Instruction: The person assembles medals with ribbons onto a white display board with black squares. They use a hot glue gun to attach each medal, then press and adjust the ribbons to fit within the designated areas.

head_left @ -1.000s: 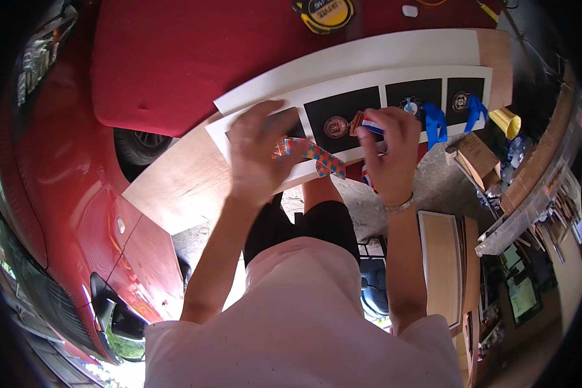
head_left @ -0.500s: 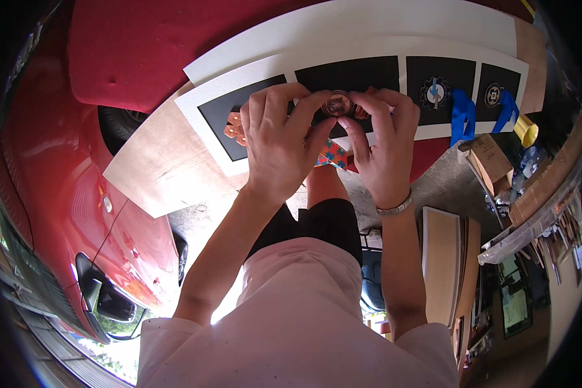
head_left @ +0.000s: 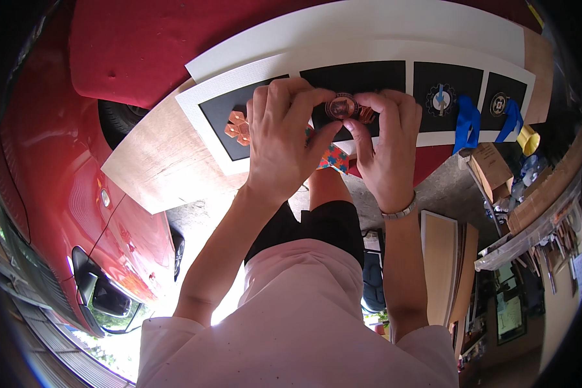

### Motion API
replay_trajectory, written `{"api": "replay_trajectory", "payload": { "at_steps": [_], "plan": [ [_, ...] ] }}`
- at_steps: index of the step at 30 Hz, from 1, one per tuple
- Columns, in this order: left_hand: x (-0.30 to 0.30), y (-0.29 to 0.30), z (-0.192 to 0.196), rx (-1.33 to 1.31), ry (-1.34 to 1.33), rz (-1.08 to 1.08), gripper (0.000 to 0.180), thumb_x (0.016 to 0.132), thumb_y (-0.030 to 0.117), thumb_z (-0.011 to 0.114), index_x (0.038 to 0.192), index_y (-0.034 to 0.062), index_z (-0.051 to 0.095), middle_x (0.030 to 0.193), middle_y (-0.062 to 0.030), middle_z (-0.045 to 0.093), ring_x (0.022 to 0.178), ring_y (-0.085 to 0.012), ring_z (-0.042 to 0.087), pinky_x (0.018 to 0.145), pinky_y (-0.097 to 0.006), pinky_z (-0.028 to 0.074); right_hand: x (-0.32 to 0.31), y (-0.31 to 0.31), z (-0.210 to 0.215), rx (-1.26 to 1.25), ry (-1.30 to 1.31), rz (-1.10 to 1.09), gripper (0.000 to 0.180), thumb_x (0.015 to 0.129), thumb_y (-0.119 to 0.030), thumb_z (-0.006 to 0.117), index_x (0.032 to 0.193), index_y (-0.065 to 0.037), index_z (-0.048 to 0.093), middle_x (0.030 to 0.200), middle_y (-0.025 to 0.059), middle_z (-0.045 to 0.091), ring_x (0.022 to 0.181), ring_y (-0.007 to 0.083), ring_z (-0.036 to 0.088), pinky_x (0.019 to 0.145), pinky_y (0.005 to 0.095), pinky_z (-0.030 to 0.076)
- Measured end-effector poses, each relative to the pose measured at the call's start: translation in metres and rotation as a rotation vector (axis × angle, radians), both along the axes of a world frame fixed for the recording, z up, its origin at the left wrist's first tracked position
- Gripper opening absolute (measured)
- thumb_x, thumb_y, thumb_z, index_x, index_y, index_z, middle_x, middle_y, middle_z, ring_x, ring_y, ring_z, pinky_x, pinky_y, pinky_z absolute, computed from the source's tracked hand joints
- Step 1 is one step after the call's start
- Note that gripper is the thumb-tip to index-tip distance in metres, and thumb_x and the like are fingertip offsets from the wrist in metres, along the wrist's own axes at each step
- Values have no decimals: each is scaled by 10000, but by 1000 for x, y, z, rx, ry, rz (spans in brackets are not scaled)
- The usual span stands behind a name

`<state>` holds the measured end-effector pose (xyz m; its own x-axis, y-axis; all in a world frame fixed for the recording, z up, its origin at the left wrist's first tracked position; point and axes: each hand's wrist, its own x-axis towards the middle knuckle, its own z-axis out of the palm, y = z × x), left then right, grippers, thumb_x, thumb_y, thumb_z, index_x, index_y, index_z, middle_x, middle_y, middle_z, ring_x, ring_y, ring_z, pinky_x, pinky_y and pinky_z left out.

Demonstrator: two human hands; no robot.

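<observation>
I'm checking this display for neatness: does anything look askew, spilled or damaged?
Mildly: the larger blue ribbon and the patterned ribbon look untidy, sticking out past the near edge of the white mat. I see no spill or damage.

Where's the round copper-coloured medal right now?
In the head view, the round copper-coloured medal is above and right of the picture's centre, between the left hand and the right hand, at the second black panel from the left.

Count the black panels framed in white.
4, in a row: leftmost panel, partly behind the left hand; second panel, partly behind it and the right hand; third panel; rightmost panel. None looks fully hidden.
</observation>
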<state>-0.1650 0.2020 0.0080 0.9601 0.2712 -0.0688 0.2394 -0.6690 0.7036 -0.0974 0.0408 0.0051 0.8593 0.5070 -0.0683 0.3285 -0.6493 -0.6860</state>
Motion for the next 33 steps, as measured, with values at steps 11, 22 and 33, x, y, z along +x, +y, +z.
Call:
{"api": "replay_trajectory", "payload": {
  "at_steps": [11, 22, 33],
  "plan": [
    [7, 0, 5, -11, 42, -24, 350, 814, 165, 815, 1146, 120, 710, 1079, -64, 562, 1010, -277, 565, 851, -429, 422, 3, -1, 6, -1, 99, 5, 417, 804, -52, 843, 1179, -99, 664, 1120, 111, 572, 990, 301, 535, 843, 438, 463],
    [11, 1, 11, -56, 150, -15, 333, 834, 173, 796, 1143, 132, 678, 1074, -73, 542, 1007, -288, 542, 863, -429, 412, 11, 6, 15, -55, 168, 18, 440, 766, -14, 851, 1144, -91, 639, 1066, 113, 560, 952, 309, 527, 828, 436, 445],
    [-5, 6, 12, 125, 138, 222, 1026, 796, 541, 865, 1557, 67, 368, 1591, -288, 282, 1477, -481, 245, 1175, -632, 246, 14, -2, 20, -70, 154, -37, 354, 812, -134, 886, 1059, -79, 638, 990, 88, 630, 930, 296, 587, 801, 430, 450]
  ]
}}
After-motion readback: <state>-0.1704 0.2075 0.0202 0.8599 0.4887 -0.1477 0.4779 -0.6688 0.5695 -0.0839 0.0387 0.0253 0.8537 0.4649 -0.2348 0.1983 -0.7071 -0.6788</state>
